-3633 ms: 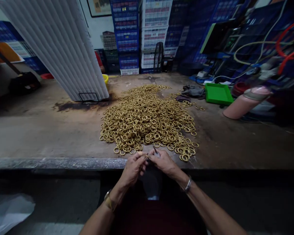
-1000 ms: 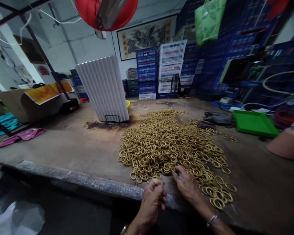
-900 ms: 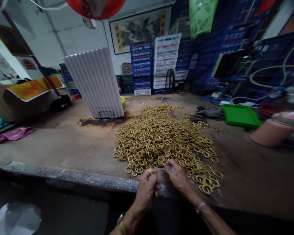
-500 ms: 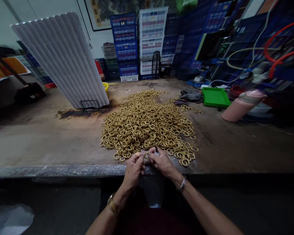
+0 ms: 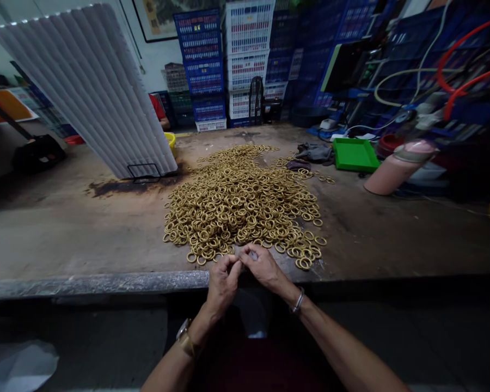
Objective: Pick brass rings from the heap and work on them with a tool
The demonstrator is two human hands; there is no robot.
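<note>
A large heap of gold-coloured rings [image 5: 237,201] lies on the worktable. At its near edge, my left hand [image 5: 222,280] is closed in a pinch on a ring, now mostly hidden by the fingers. Its fingertips meet those of my right hand [image 5: 265,268], which is closed too. A sliver of a small grey tool [image 5: 253,255] shows between the right thumb and fingers; the rest of it is covered. Loose rings [image 5: 303,263] lie just beyond the right hand.
A ribbed pale panel [image 5: 93,92] leans in a wire stand on the left. Stacked crates [image 5: 202,71] rise behind the table [image 5: 85,234]. A green tray [image 5: 356,154], dark cloth [image 5: 316,153] and pink cylinder [image 5: 387,175] stand at the right.
Both hands have drawn together, covering the ring that showed between them. The tool's dark tip no longer shows. The whole view has shifted slightly.
</note>
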